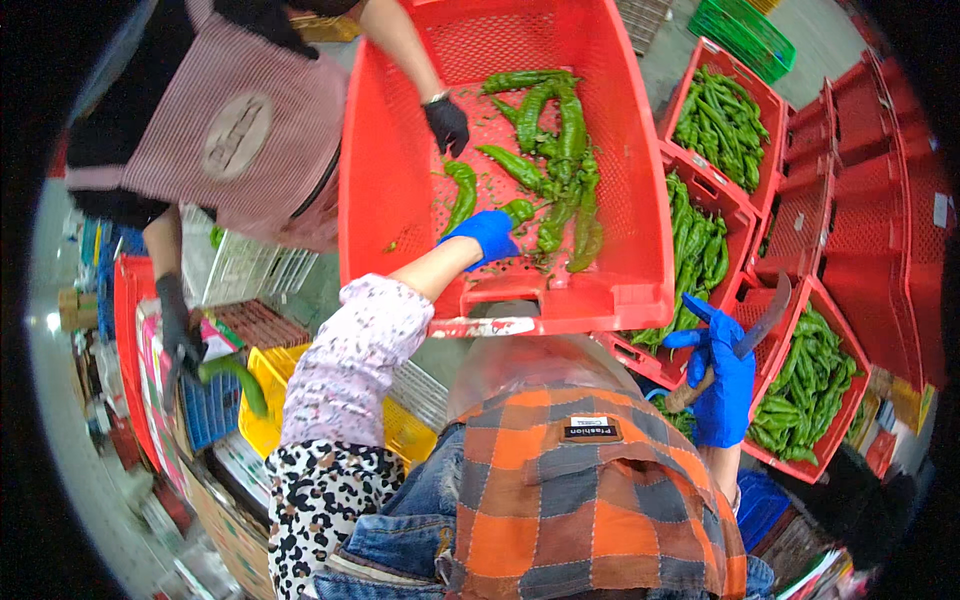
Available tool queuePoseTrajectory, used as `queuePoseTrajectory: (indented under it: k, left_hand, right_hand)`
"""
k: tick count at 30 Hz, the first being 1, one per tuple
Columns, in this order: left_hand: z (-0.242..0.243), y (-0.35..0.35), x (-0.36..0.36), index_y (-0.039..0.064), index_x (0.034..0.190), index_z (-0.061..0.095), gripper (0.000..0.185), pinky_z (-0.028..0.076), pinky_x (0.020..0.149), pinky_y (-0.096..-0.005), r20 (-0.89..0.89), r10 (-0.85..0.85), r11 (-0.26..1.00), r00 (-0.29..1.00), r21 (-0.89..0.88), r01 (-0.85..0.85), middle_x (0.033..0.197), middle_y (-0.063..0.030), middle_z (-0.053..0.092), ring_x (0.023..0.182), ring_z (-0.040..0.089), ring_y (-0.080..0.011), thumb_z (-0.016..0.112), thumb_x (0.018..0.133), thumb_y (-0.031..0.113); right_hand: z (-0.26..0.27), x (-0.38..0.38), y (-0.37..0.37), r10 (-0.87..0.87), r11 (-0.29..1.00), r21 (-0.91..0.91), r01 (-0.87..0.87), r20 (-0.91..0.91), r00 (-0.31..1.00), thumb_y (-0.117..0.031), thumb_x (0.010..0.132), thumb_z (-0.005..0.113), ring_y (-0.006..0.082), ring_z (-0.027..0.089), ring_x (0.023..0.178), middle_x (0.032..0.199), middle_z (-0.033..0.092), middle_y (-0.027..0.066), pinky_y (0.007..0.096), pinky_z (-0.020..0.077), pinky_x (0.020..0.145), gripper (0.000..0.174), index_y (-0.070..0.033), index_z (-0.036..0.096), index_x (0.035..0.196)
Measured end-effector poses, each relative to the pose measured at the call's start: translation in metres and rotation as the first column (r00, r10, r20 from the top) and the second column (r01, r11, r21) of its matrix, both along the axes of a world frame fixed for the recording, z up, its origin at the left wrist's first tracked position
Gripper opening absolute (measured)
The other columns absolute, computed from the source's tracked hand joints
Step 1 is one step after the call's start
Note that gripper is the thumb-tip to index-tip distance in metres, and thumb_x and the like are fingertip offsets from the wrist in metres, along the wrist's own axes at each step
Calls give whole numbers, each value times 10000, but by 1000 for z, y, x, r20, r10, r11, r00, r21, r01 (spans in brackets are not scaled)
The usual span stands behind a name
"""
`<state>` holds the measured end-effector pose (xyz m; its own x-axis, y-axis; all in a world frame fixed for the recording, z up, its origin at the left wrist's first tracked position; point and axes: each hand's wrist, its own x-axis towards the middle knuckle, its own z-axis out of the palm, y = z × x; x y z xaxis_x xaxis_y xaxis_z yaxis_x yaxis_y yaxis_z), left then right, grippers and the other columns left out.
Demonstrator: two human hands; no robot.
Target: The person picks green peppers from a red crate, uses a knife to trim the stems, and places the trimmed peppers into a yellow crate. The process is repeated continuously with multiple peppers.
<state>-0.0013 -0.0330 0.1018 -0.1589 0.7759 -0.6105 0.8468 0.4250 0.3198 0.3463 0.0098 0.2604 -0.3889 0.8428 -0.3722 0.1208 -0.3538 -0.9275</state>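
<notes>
My left hand (484, 236), in a blue glove, reaches into a large red plastic crate (504, 301). Its fingers are curled around a green pepper (517, 212), whose stem end sticks out past the glove. Long green peppers (570, 142) lie in a loose pile on the crate's perforated floor, and a single curved pepper (461, 191) rests left of them. Off to the right, outside the crate, my right hand (721, 382), also blue-gloved, grips a curved-blade knife (766, 319) by its wooden handle. The blade points up and away from me; two fingers stretch out to the left.
A co-worker's black-gloved hand (448, 124) is inside the crate; their other gloved hand (180, 337) holds a green pepper (238, 381) at left. Red crates of peppers (806, 382) stand at right beside stacked red crates (862, 187). A yellow crate (262, 390) sits at lower left.
</notes>
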Motion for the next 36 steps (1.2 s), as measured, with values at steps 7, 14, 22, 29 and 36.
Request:
queuePoseTrajectory:
  k: [7,14,22,29,36]
  left_hand:
    - [-123,-7,-31,16,1022,660,418,517,805,-471,-128,172,981,977,-65,-181,1049,-244,640,965,624,-402,735,714,288]
    - [-156,-11,-28,38,958,670,384,527,777,-462,-304,281,957,910,12,-291,1000,-225,658,932,640,-385,776,666,264]
    - [-67,13,-29,-2,1117,562,674,529,778,-439,-125,475,880,871,104,-464,994,-238,658,923,654,-375,823,575,302]
    - [49,8,-39,7,1129,556,565,521,737,-433,-81,228,970,970,109,-219,1071,-222,637,965,643,-307,731,724,359]
    - [170,-35,12,24,1097,577,426,524,590,-298,687,543,793,483,-230,-565,923,-161,676,727,646,-187,563,891,396]
  right_hand:
    - [-2,24,-12,-254,960,-81,266,140,957,-227,991,448,26,370,458,815,697,99,182,281,420,342,-3,603,1198]
    - [-1,21,-12,-248,962,-69,263,180,952,-237,999,448,16,376,489,819,695,77,186,291,439,342,-19,603,1211]
    - [7,12,-4,-172,982,-64,180,109,979,-274,997,451,22,383,463,813,697,90,182,294,435,367,-10,599,1204]
    - [9,10,0,-61,997,-46,62,13,998,-298,998,454,29,387,472,815,698,86,187,306,446,375,-16,611,1189]
    - [6,7,2,144,990,1,-144,-40,989,-290,1007,424,36,415,507,849,698,52,180,340,480,360,-77,593,1242]
